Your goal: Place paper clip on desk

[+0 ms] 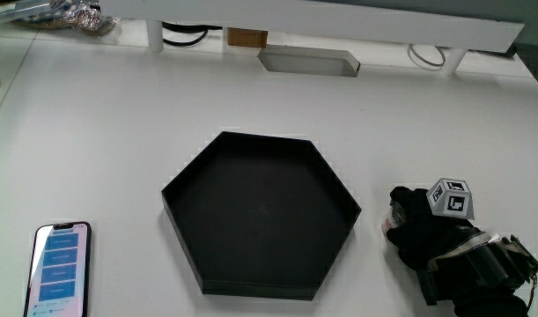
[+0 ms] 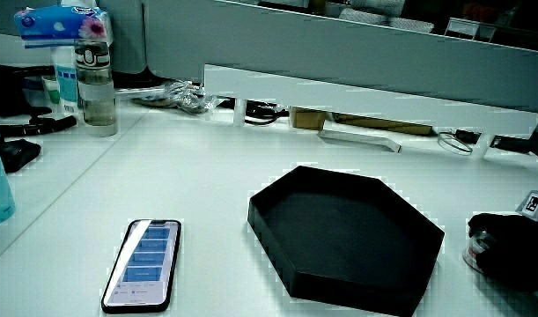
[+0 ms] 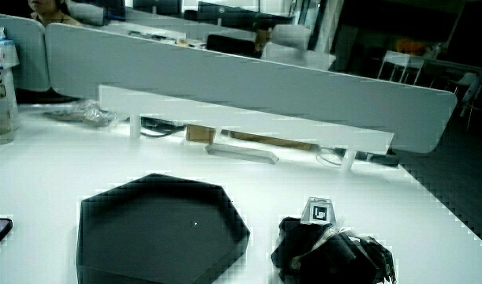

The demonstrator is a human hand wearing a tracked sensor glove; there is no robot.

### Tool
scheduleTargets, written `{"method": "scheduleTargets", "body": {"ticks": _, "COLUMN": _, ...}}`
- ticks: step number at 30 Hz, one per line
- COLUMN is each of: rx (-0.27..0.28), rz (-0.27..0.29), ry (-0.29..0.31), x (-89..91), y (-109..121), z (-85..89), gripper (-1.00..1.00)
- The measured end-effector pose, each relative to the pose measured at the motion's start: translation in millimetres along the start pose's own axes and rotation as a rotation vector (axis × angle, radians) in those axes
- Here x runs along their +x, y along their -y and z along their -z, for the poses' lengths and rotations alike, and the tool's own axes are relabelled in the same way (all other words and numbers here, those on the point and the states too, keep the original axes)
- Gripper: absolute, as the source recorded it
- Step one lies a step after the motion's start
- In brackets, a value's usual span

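Observation:
The black-gloved hand rests on the white table beside the black hexagonal tray, with the patterned cube on its back. Its fingers curl down over a small pale round thing that touches the table; in a side view it shows as a clear rimmed shape under the hand. No paper clip can be made out. The tray holds nothing I can see. In a side view the hand lies just beside the tray.
A phone with a lit screen lies near the table's edge, nearer to the person than the tray. A white raised shelf runs along the partition. A water bottle and tissues stand at a table corner.

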Motion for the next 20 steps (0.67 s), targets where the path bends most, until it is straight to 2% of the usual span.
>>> {"method": "scheduleTargets", "body": {"ticks": 1, "rx": -0.011, "rz": 0.009, "ry": 0.007, "x": 0.4, "y": 0, "z": 0.1, "gripper": 0.0}}
{"method": "scheduleTargets", "body": {"ticks": 2, "rx": 0.013, "rz": 0.018, "ry": 0.026, "x": 0.2, "y": 1, "z": -1.3, "gripper": 0.0}}
{"method": "scheduleTargets", "body": {"ticks": 5, "rx": -0.03, "rz": 0.008, "ry": 0.02, "x": -0.6, "y": -4, "z": -2.2, "gripper": -0.3}}
{"method": "scheduleTargets", "body": {"ticks": 7, "rx": -0.029, "rz": -0.006, "ry": 0.022, "x": -2.4, "y": -2, "z": -5.5, "gripper": -0.5}}
{"method": "scheduleTargets", "body": {"ticks": 8, "rx": -0.048, "rz": -0.011, "ry": 0.026, "x": -0.3, "y": -5, "z": -3.9, "gripper": -0.6}}
{"method": "scheduleTargets", "body": {"ticks": 10, "rx": -0.081, "rz": -0.072, "ry": -0.034, "x": 4.7, "y": -3, "z": -6.8, "gripper": -0.8}}
{"method": "scheduleTargets", "body": {"ticks": 11, "rx": -0.101, "rz": -0.078, "ry": -0.048, "x": 6.4, "y": -2, "z": -8.5, "gripper": -0.9}}
{"method": "scheduleTargets", "body": {"ticks": 12, "rx": -0.064, "rz": -0.086, "ry": -0.019, "x": 7.1, "y": 1, "z": -11.6, "gripper": -1.0}}
{"method": "scheduleTargets", "body": {"ticks": 13, "rx": -0.033, "rz": -0.103, "ry": -0.008, "x": 8.0, "y": 5, "z": -16.2, "gripper": -1.0}}
{"method": "scheduleTargets", "body": {"ticks": 16, "rx": 0.175, "rz": -0.117, "ry": -0.061, "x": 13.2, "y": 27, "z": -39.8, "gripper": -1.0}}
{"method": "scheduleTargets", "body": {"ticks": 17, "rx": 0.232, "rz": -0.092, "ry": -0.078, "x": 17.9, "y": 28, "z": -44.5, "gripper": -1.0}}
{"method": "scheduleTargets", "body": {"ticks": 18, "rx": 0.202, "rz": -0.075, "ry": -0.108, "x": 21.6, "y": 26, "z": -47.3, "gripper": -1.0}}
{"method": "scheduleTargets", "body": {"ticks": 19, "rx": 0.193, "rz": -0.085, "ry": -0.101, "x": 19.2, "y": 34, "z": -54.4, "gripper": -1.0}}
{"method": "scheduleTargets", "body": {"ticks": 20, "rx": 0.179, "rz": -0.084, "ry": -0.113, "x": 21.3, "y": 33, "z": -55.5, "gripper": -1.0}}
